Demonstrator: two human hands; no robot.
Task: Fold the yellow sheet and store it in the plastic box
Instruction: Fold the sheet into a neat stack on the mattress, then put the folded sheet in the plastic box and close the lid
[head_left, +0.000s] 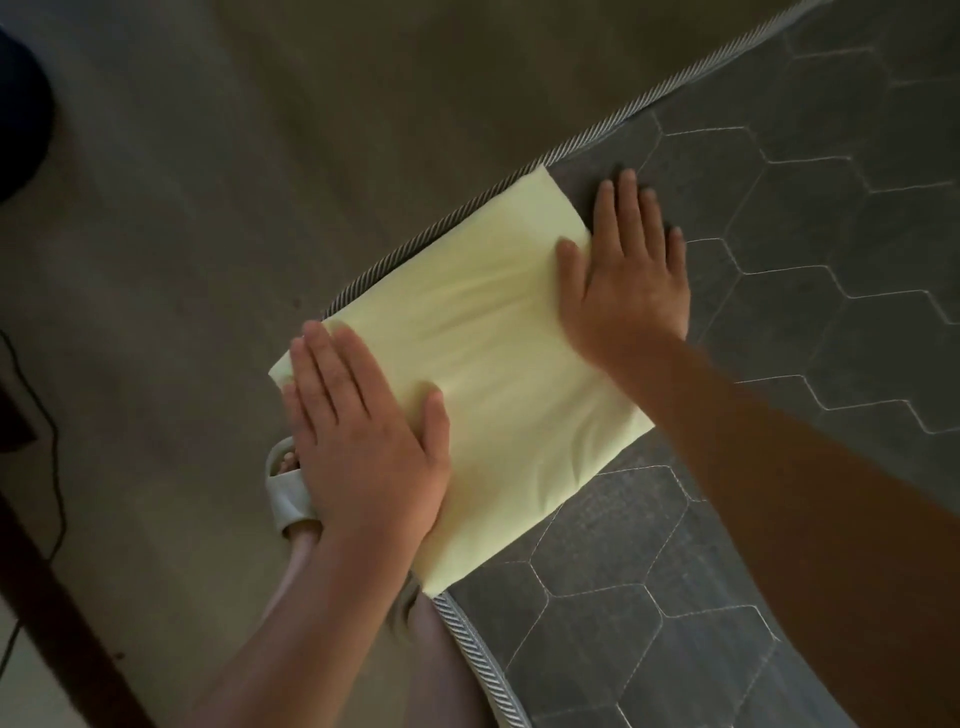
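Note:
The yellow sheet (483, 364) lies folded into a flat rectangle at the edge of a dark grey quilted mattress (779, 260). My left hand (363, 431) presses flat on the sheet's near left part, fingers straight. My right hand (628, 270) lies flat across the sheet's far right edge, thumb on the fabric and fingers reaching onto the mattress. No plastic box is in view.
The mattress has a striped piped border (467, 639) running along its edge. Beyond it is a grey floor (182, 234). A foot in a grey slipper (288, 488) stands on the floor under my left hand. A dark cable (52, 441) trails at the left.

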